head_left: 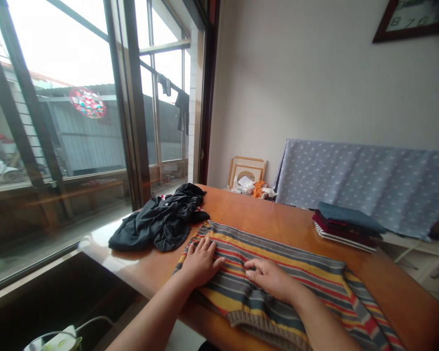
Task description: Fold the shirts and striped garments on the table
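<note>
Fingers (208,249) of left hand (201,263) spread apart, pressed flat on folded striped knit garment (307,282); fingers (254,268) of right hand (270,279) held closer together, also laid flat, clamped on nothing. Garment placed on glossy orange-brown wooden worktop (395,287), banded grey, yellow and red. Judged light, soft, limp; likely to slide on polished surface. Best taken at ribbed grey-brown hem (267,326). Crumpled black cloth garment (157,226) left beside it; stack of folded dark fabrics (347,226) kept further right.
</note>
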{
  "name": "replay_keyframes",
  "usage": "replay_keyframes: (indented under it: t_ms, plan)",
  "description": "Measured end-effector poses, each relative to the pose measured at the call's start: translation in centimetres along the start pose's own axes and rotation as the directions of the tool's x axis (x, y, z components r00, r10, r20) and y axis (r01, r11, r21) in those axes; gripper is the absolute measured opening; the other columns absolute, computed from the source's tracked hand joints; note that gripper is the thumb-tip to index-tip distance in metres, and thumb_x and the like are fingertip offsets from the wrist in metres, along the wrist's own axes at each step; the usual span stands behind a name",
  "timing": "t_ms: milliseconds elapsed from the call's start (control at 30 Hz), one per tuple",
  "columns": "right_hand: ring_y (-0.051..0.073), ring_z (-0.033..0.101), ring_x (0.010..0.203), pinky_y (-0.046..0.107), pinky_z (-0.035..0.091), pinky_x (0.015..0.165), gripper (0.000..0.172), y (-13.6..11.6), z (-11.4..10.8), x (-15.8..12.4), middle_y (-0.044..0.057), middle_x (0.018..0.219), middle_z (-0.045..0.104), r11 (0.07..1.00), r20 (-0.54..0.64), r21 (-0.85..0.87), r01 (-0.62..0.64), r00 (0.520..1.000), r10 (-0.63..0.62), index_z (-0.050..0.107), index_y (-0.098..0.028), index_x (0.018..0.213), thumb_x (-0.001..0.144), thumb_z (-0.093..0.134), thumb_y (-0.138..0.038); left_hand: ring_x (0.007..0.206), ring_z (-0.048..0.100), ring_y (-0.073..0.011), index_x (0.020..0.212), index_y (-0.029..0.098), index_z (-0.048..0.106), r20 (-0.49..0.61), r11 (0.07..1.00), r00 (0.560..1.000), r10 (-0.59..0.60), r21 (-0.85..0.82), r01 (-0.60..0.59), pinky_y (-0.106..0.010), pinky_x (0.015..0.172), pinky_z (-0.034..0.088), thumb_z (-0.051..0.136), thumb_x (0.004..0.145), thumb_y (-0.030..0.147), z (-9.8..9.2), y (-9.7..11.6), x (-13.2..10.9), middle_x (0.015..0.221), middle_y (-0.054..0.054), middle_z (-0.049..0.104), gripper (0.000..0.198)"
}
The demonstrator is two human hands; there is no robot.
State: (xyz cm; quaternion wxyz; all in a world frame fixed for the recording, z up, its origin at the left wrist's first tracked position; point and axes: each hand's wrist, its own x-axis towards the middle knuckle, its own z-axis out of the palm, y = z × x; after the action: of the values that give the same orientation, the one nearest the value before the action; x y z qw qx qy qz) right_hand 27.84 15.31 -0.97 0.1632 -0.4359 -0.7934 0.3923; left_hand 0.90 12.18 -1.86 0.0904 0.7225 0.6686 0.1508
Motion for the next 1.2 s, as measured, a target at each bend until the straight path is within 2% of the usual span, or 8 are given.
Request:
replay_keyframes:
  t_ms: [267,467,533,633,733,833,1000,1200]
  plan:
    - [0.022,0.066,0.093,0.034,0.049,0.088,0.04,-0.3,0.4,0.1,0.006,0.099,0.074,0.997,-0.059,-0.069,-0.018,0.998,0.014,0.069,-0.02,0.123,0.09,0.061,-0.04,0.155,0.011,-0.0335,0.154,0.027,0.04,-0.036,1.0,0.999,0.003,0.017,-0.002,-0.06,0.122,0.006,0.035,0.09,0.074,0.9,-0.6,-0.4,0.165,-0.01,0.028,0.08]
    - [0.024,0.059,0.121,0.038,0.042,0.107,0.046,-1.5,-0.5,-0.5,0.011,0.134,0.065,0.99,0.042,-0.122,0.077,0.996,-0.073,0.063,-0.019,0.135,0.092,0.057,-0.034,0.154,0.013,-0.035,0.153,0.025,0.041,-0.037,0.999,0.999,-0.004,0.041,0.005,-0.06,0.121,0.006,0.034,0.089,0.076,1.1,-0.5,-0.2,0.165,-0.012,0.026,0.082]
    - [0.025,0.058,0.122,0.039,0.042,0.107,0.045,-1.9,-0.9,-0.9,0.011,0.136,0.064,0.988,0.05,-0.128,0.085,0.996,-0.079,0.063,-0.019,0.134,0.091,0.058,-0.033,0.154,0.013,-0.0355,0.153,0.024,0.04,-0.044,0.998,0.999,0.002,0.058,0.001,-0.061,0.12,0.006,0.034,0.089,0.076,1.2,-0.6,0.0,0.165,-0.013,0.026,0.082]
    - [0.023,0.065,0.099,0.035,0.05,0.089,0.04,-2.2,-1.3,-2.0,0.01,0.116,0.071,0.995,0.051,-0.09,0.037,0.998,-0.033,0.068,-0.016,0.125,0.091,0.058,-0.036,0.154,0.014,-0.0349,0.152,0.023,0.04,-0.042,0.997,0.999,0.008,0.078,-0.004,-0.061,0.12,0.006,0.034,0.09,0.076,1.4,-0.7,0.3,0.165,-0.014,0.026,0.082]
    - [0.018,0.063,0.077,0.031,0.051,0.075,0.04,-2.3,-1.7,-3.8,0.007,0.094,0.072,1.0,-0.042,-0.02,-0.006,0.999,0.005,0.068,-0.013,0.121,0.093,0.056,-0.039,0.154,0.014,-0.0342,0.152,0.021,0.04,-0.035,0.995,0.999,0.017,0.095,-0.014,-0.063,0.119,0.007,0.033,0.09,0.077,1.6,-0.9,0.6,0.165,-0.015,0.025,0.084]
    - [0.016,0.061,0.076,0.03,0.05,0.074,0.042,-2.1,-2.2,-6.3,0.006,0.094,0.07,1.0,-0.222,0.03,-0.007,0.975,0.013,0.067,-0.012,0.119,0.094,0.053,-0.043,0.154,0.014,-0.0344,0.152,0.021,0.04,-0.033,0.994,0.999,0.029,0.102,-0.026,-0.064,0.118,0.009,0.033,0.09,0.077,1.6,-1.1,0.9,0.165,-0.015,0.025,0.084]
    - [0.022,0.063,0.091,0.033,0.049,0.084,0.042,-1.0,-2.7,-10.4,0.009,0.101,0.072,0.999,-0.428,-0.041,0.0,0.904,-0.017,0.071,-0.013,0.106,0.096,0.049,-0.047,0.152,0.018,-0.0351,0.149,0.021,0.044,-0.057,0.99,0.997,0.049,0.134,-0.041,-0.063,0.118,0.013,0.035,0.094,0.069,0.9,-0.8,1.1,0.164,-0.014,0.029,0.074]
    - [0.026,0.063,0.114,0.038,0.046,0.102,0.051,0.1,-2.0,-13.4,0.01,0.122,0.071,0.988,-0.548,-0.142,-0.057,0.836,-0.031,0.069,-0.018,0.121,0.099,0.041,-0.054,0.152,0.022,-0.0324,0.145,0.021,0.049,-0.132,0.974,0.976,0.172,0.168,-0.149,-0.057,0.121,0.013,0.031,0.099,0.062,-0.3,2.7,-1.1,0.16,-0.013,0.039,0.064]
